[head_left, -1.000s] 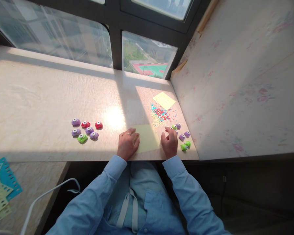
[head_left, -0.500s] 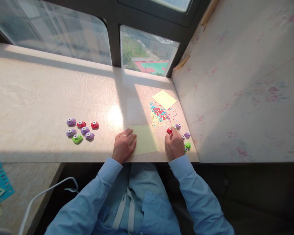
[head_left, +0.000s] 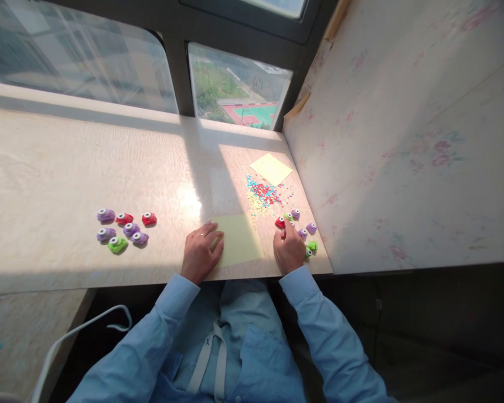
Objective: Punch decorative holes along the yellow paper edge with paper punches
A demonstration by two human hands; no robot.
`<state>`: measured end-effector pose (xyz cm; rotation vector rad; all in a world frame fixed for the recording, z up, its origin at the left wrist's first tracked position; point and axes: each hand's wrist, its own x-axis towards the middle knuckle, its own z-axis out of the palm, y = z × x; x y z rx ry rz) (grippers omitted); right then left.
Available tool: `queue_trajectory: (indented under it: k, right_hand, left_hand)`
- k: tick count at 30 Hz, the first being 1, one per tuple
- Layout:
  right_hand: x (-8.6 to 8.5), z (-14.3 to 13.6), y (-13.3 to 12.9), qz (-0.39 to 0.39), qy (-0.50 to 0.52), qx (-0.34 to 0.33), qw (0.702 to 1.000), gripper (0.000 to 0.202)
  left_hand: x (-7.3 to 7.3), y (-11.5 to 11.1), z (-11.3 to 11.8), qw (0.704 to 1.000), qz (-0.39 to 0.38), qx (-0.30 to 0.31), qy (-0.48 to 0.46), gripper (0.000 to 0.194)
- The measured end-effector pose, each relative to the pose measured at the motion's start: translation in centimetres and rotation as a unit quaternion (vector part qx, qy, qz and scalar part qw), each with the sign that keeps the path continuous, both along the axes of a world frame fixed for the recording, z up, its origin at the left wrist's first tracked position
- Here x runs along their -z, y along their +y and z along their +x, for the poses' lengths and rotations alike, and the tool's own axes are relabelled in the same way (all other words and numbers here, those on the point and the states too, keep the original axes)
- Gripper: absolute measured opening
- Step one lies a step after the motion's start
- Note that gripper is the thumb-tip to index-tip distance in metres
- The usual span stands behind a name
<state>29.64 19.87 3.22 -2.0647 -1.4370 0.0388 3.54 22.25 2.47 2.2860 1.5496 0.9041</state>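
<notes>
My left hand (head_left: 202,252) lies open over the left edge of a pale yellow sheet of paper (head_left: 241,240), its fingers resting on the paper. To the right of the sheet, my right hand (head_left: 289,250) is low among several small craft punches. Its thumb and index finger are a little apart, with the index finger reaching toward the group. Near the fingertips are a red punch (head_left: 280,222) and a light green punch (head_left: 288,216). Purple punches (head_left: 311,228) and green ones (head_left: 313,245) sit further right; my hand partly hides some of them.
Red, blue and yellow paper bits (head_left: 264,195) are scattered beyond the sheet, beside a smaller yellow paper (head_left: 271,169). Another group of purple, red and green punches (head_left: 131,229) stands at left. A papered wall (head_left: 382,168) bounds the right side; a white cable (head_left: 71,336) hangs at lower left.
The view has shifted, so the scene sits further left. My right hand stays by the right-hand punches, with more of them showing around it. The left hand keeps its place on the paper.
</notes>
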Motion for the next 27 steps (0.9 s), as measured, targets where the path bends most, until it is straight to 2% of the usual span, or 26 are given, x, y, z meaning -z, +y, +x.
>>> queue_trajectory:
  k: [10, 19, 27]
  right_hand:
    - [-0.26, -0.47, -0.13, -0.037, -0.057, 0.026, 0.997, 0.048]
    - [0.26, -0.24, -0.28, -0.018, -0.065, 0.020, 0.997, 0.047]
    - [-0.39, -0.49, -0.33, -0.004, -0.010, 0.012, 1.000, 0.037]
  left_hand:
    - [0.25, 0.12, 0.06, 1.000, -0.007, 0.000, -0.017, 0.025]
    - [0.09, 0.07, 0.18, 1.000, -0.011, -0.007, -0.017, 0.022]
    - [0.33, 0.19, 0.15, 1.000, -0.006, -0.010, -0.014, 0.023]
